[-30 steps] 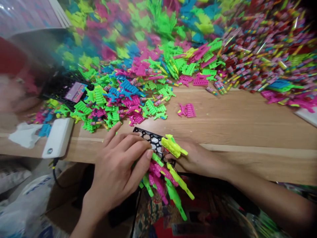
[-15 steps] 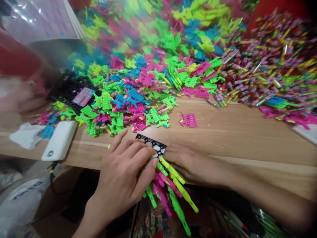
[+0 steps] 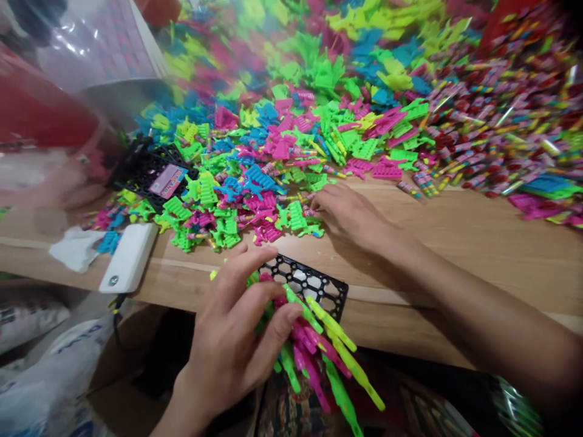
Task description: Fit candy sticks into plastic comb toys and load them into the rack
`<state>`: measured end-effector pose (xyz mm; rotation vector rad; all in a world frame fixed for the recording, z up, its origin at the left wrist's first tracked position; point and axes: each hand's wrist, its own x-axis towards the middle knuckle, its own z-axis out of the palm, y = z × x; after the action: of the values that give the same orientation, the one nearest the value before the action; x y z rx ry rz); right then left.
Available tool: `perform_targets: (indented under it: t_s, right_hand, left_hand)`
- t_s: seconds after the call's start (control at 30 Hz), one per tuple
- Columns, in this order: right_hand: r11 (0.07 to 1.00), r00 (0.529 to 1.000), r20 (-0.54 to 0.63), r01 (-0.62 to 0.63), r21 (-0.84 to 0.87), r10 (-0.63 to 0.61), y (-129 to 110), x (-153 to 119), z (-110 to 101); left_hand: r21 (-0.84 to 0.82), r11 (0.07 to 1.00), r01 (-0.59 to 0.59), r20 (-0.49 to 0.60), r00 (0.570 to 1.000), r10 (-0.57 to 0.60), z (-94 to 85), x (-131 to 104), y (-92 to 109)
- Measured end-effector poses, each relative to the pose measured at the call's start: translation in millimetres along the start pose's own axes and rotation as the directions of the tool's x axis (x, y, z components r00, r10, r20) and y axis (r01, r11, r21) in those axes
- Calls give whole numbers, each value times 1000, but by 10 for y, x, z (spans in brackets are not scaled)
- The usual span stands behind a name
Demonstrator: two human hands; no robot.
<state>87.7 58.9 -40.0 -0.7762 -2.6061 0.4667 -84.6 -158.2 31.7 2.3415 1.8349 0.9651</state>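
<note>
My left hand (image 3: pixel 241 328) is closed over a bunch of long neon plastic pieces (image 3: pixel 337 358) in green, pink and yellow. They jut out past the table's front edge. Beneath and beside these lies a black plastic grid tray (image 3: pixel 334 291), partly hidden by the fingers. My right hand (image 3: pixel 344 212) is at the front of the heap, its fingertips pinched beside a green comb-like piece (image 3: pixel 298 216). Whatever sits between those fingertips is too small and hidden to make out.
A heap of neon plastic pieces (image 3: pixel 255 182) covers the back of the wooden table (image 3: pixel 455 243). Wrapped striped tubes (image 3: pixel 492 139) pile up at right. Left are a labelled black crate (image 3: pixel 159 176), a white power bank (image 3: pixel 130 258) with a cable, and another person's arm (image 3: pixel 54 182).
My right hand has left the black grid tray and reached up to the heap, uncovering more of the tray. My left hand keeps its hold. The view has shifted slightly.
</note>
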Motion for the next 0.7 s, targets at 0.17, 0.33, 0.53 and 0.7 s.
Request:
perform_targets:
  t_s: [0.17,0.33,0.53,0.7]
  right_hand:
    - [967,999,11,-34,252,32,-228,-212,-61]
    - [883,992,104,-114,456,74,-477,-212,-15]
    - [842,987,157,-120,526,43,-669,-56,153]
    - [960,989,85,-140,243,123,-601,-9,175]
  left_hand:
    - [-58,998,40,-203,978,-51,53,-76,34]
    - [-81,996,44,-110,993,-53,17,-52,41]
    - [-88,996,4,-14,1000,-5,26,40,67]
    - [-65,997,28,-40,999,-31,-123,-87,32]
